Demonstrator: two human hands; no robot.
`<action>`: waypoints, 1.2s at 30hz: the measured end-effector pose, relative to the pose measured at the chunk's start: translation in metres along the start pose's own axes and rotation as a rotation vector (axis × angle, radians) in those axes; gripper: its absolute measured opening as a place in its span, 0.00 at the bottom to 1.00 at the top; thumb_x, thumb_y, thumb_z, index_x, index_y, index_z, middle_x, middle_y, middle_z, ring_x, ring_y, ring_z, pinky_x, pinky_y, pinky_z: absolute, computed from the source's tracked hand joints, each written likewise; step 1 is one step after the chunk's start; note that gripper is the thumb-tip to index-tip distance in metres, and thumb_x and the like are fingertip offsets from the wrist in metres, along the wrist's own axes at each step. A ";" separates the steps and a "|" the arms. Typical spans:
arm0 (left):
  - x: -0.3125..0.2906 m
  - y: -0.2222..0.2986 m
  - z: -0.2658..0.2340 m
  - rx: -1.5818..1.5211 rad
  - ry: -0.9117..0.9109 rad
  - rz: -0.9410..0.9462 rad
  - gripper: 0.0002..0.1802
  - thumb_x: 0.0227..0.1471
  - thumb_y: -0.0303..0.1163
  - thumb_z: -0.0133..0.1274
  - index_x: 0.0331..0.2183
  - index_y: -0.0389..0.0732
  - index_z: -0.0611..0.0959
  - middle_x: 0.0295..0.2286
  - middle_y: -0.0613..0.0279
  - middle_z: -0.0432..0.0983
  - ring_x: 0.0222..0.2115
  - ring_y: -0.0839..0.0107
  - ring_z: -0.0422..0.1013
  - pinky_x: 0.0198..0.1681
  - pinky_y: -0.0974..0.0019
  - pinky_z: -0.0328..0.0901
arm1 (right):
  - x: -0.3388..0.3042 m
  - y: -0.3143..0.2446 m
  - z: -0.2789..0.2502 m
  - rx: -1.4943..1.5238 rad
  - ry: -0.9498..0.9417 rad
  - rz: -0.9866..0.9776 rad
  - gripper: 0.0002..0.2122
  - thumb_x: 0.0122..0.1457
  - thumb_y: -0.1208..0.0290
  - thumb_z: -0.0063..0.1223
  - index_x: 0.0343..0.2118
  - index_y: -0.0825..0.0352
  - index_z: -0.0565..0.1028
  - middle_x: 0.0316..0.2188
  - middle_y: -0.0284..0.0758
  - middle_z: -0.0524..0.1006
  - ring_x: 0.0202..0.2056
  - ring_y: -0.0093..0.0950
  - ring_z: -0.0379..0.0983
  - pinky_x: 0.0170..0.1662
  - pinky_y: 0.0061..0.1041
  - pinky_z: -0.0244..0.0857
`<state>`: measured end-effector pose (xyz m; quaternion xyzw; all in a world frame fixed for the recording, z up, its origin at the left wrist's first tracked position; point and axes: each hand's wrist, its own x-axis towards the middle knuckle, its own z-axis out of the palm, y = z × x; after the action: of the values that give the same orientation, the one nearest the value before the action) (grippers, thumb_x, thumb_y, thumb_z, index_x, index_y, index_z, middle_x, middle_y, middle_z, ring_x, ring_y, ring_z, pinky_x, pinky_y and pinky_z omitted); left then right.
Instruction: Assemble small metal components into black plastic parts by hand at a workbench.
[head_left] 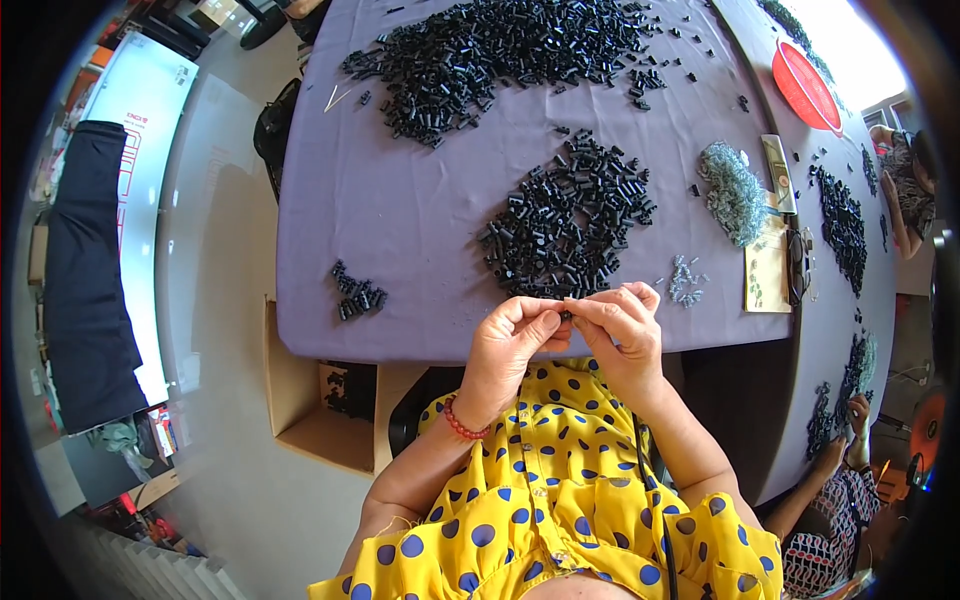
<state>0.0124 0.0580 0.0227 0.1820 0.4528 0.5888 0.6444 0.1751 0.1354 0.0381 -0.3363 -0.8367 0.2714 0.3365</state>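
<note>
Near the table's front edge, my left hand (512,350) and my right hand (628,335) meet fingertip to fingertip. Both pinch a small black cylindrical piece (566,316), mostly hidden by the fingers. Whether my right fingers also hold a tiny clear piece cannot be made out. Just beyond my hands lies a loose heap of short black cylinders (570,220). To the right of it are several small clear pieces (685,281), and a smaller cluster of black pieces (357,293) sits to the left.
A large black heap (500,60) covers the table's far side. At right are a tangled clear pile (733,190), a yellow pad (767,270), glasses (798,265) and a red basket (806,85). A cardboard box (325,445) stands below left. Other people work along the right.
</note>
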 end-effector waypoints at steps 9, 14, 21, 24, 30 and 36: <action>-0.004 -0.001 -0.004 -0.002 0.055 -0.025 0.11 0.64 0.31 0.55 0.43 0.35 0.81 0.37 0.61 0.81 0.37 0.76 0.78 0.45 0.71 0.75 | -0.008 -0.006 0.004 -0.218 -0.038 -0.154 0.20 0.52 0.81 0.59 0.49 0.61 0.80 0.36 0.26 0.82 0.33 0.23 0.76 0.57 0.38 0.53; -0.006 -0.002 -0.011 -0.115 0.045 -0.131 0.09 0.63 0.30 0.56 0.43 0.35 0.81 0.37 0.60 0.82 0.37 0.75 0.79 0.45 0.70 0.75 | -0.016 -0.002 0.004 0.359 -0.055 0.238 0.19 0.59 0.83 0.56 0.53 0.64 0.78 0.37 0.30 0.84 0.38 0.23 0.78 0.54 0.29 0.58; -0.018 -0.012 -0.035 -0.115 0.004 -0.213 0.08 0.63 0.27 0.55 0.43 0.35 0.81 0.35 0.60 0.82 0.36 0.74 0.79 0.43 0.70 0.76 | -0.017 0.025 -0.001 -0.194 -0.079 0.031 0.17 0.54 0.82 0.58 0.49 0.64 0.79 0.33 0.34 0.76 0.34 0.33 0.72 0.40 0.32 0.65; -0.019 -0.014 -0.039 -0.112 0.003 -0.228 0.08 0.63 0.27 0.55 0.42 0.35 0.81 0.35 0.60 0.82 0.36 0.74 0.79 0.43 0.70 0.76 | -0.016 0.024 0.006 -0.290 -0.121 -0.033 0.18 0.52 0.81 0.60 0.47 0.63 0.81 0.32 0.34 0.72 0.35 0.35 0.71 0.41 0.35 0.64; -0.019 -0.011 -0.039 -0.101 -0.020 -0.235 0.08 0.63 0.27 0.55 0.43 0.35 0.81 0.35 0.59 0.82 0.36 0.74 0.80 0.44 0.70 0.76 | -0.006 0.035 0.017 -0.369 -0.165 -0.091 0.17 0.53 0.78 0.59 0.48 0.66 0.78 0.33 0.34 0.72 0.36 0.34 0.70 0.41 0.35 0.64; -0.018 -0.012 -0.042 -0.088 -0.049 -0.265 0.08 0.64 0.28 0.54 0.43 0.35 0.81 0.37 0.59 0.81 0.37 0.74 0.79 0.46 0.70 0.75 | 0.016 0.036 0.025 -0.267 -0.022 -0.064 0.14 0.56 0.78 0.59 0.46 0.66 0.77 0.32 0.35 0.73 0.35 0.36 0.71 0.40 0.35 0.65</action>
<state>-0.0124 0.0256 -0.0017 0.1065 0.4307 0.5130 0.7349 0.1613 0.1638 0.0038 -0.3480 -0.8793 0.1506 0.2881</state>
